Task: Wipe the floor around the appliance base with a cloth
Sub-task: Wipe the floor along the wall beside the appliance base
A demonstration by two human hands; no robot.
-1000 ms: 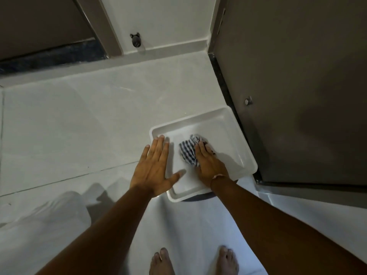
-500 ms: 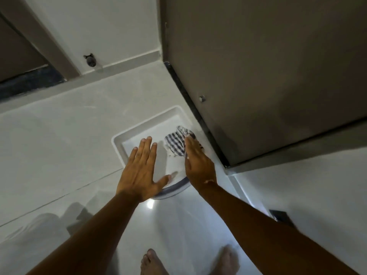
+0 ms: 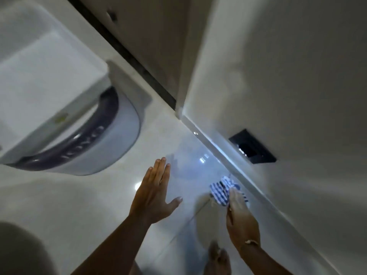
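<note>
A home, most likely a utility corner: glossy pale tiled floor (image 3: 111,195), a white skirting strip (image 3: 228,155) under a plain painted wall (image 3: 288,76), and a black wall socket plate (image 3: 252,146). A white top-loading appliance with a dark curved band (image 3: 83,147) stands by a brown door (image 3: 151,40), and a bare foot (image 3: 217,259) rests on the tiles.

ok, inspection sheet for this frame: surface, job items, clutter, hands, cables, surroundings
Surface: glossy pale tiled floor, light glare.
Job's things: blue-and-white striped cloth against the wall's foot; white appliance with dark curved band upper left.
Clutter: nothing seen.
Grippers: right hand clutches the cloth; left hand open, fingers spread, empty.
Cables: nothing seen.
Surroundings: white wall with black rectangular plate; bare foot below.
</note>
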